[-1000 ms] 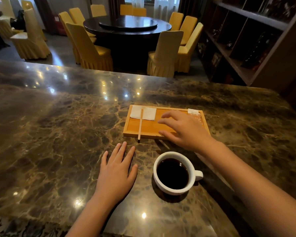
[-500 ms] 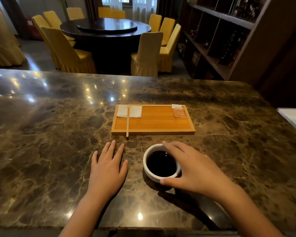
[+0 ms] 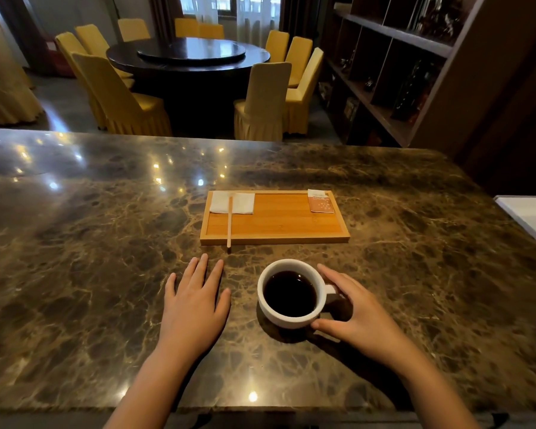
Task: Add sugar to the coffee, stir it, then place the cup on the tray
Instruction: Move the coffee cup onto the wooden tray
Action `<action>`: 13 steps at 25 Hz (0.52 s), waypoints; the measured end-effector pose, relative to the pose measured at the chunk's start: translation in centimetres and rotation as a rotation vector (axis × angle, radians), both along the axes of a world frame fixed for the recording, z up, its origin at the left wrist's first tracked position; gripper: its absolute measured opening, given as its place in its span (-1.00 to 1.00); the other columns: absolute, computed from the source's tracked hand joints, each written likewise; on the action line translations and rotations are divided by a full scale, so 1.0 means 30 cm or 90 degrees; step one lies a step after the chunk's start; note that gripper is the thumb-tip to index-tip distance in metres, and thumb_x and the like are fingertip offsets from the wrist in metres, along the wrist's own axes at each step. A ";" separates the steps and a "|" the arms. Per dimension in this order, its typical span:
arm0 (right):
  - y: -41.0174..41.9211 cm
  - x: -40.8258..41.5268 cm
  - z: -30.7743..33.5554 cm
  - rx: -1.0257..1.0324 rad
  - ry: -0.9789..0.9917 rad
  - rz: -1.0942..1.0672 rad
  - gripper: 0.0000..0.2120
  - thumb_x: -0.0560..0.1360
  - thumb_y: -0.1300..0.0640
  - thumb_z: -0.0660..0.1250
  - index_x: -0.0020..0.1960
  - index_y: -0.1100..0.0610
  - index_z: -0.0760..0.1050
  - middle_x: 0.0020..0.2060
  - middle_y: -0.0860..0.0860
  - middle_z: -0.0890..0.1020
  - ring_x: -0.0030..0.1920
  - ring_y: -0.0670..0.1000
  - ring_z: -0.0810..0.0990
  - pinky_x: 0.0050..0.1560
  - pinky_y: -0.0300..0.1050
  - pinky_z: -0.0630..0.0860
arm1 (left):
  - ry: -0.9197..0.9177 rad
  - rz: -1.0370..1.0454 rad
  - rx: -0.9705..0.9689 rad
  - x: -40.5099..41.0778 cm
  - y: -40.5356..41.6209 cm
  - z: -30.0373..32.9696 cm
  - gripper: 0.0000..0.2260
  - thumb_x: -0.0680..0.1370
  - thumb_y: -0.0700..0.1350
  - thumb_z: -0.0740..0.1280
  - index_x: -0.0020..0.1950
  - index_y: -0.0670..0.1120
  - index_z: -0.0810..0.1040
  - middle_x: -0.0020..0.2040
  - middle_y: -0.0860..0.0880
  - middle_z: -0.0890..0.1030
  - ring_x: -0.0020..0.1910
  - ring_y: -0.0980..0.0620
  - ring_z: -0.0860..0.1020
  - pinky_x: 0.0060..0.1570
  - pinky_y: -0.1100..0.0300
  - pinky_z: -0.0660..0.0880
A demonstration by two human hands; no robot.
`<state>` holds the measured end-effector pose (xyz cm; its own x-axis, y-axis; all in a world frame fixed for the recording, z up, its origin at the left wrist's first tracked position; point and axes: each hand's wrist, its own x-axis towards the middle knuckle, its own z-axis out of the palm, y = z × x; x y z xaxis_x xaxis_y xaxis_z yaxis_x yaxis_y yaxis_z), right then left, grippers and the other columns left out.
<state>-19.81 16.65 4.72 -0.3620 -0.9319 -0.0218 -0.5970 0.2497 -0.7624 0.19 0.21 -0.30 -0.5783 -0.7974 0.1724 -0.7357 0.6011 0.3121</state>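
Table (image 3: 106,243): we are looking down on a dark marble table with light spots glinting across its far half.
Cup (image 3: 291,317): we are seeing a white cup full of black coffee standing on the table near the near edge, a little right of the middle, its handle pointing right.
Right hand (image 3: 358,317): we are curling it loosely round the cup's right side, the forefinger lying against the far rim by the handle and the thumb touching the near wall; the fingers are spread apart, not pinched, and the cup is resting on the table.
Left hand (image 3: 194,305): we are laying it flat on the table just left of the cup, palm down, fingers slightly spread, holding nothing and not touching the cup.
Tray (image 3: 276,224): we are seeing a wooden tray lying beyond the cup towards the table's middle, apart from both hands.
Napkin (image 3: 243,203): a white napkin is lying in the tray's far left corner.
Stick (image 3: 229,222): a thin wooden stick is resting across the napkin and running over the tray's near edge, its tip hanging just past it.
Sachet (image 3: 321,203): a small orange and white sachet is lying in the tray's far right corner, looking unopened.
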 end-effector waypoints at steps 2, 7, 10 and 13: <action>0.004 -0.015 -0.002 -0.013 -0.032 -0.003 -0.32 0.28 0.17 0.54 0.25 -0.24 0.32 0.20 -0.21 0.47 0.22 -0.19 0.44 0.25 -0.20 0.38 | -0.003 0.000 0.002 0.000 -0.001 0.000 -0.55 0.57 0.10 0.02 0.45 0.05 0.10 0.49 -0.07 0.08 0.45 0.02 -0.05 0.40 -0.11 -0.10; 0.003 -0.065 -0.025 -0.030 -0.101 0.003 -0.69 0.34 0.19 0.50 -0.02 -0.13 0.57 -0.11 -0.10 0.68 -0.07 -0.11 0.63 -0.05 -0.13 0.57 | -0.007 0.001 0.003 0.000 -0.003 0.001 -0.54 0.56 0.12 -0.02 0.45 0.06 0.08 0.49 -0.06 0.07 0.45 0.02 -0.06 0.40 -0.11 -0.11; -0.006 -0.088 -0.032 -0.046 -0.180 0.003 -0.92 0.40 0.18 0.45 -0.12 0.07 0.62 -0.25 0.10 0.69 -0.25 -0.02 0.64 -0.22 -0.11 0.55 | -0.012 0.006 0.000 0.001 -0.002 0.000 -0.49 0.51 0.16 -0.07 0.45 0.06 0.09 0.49 -0.06 0.08 0.45 0.02 -0.05 0.39 -0.10 -0.11; -0.011 -0.091 -0.038 -0.028 -0.332 0.023 -0.86 0.43 0.21 0.38 -0.09 0.30 0.56 -0.38 0.14 0.66 -0.36 0.03 0.62 -0.35 -0.17 0.55 | -0.012 0.010 -0.001 0.002 -0.001 0.000 -0.47 0.49 0.16 -0.09 0.44 0.06 0.10 0.49 -0.06 0.08 0.45 0.02 -0.04 0.38 -0.09 -0.12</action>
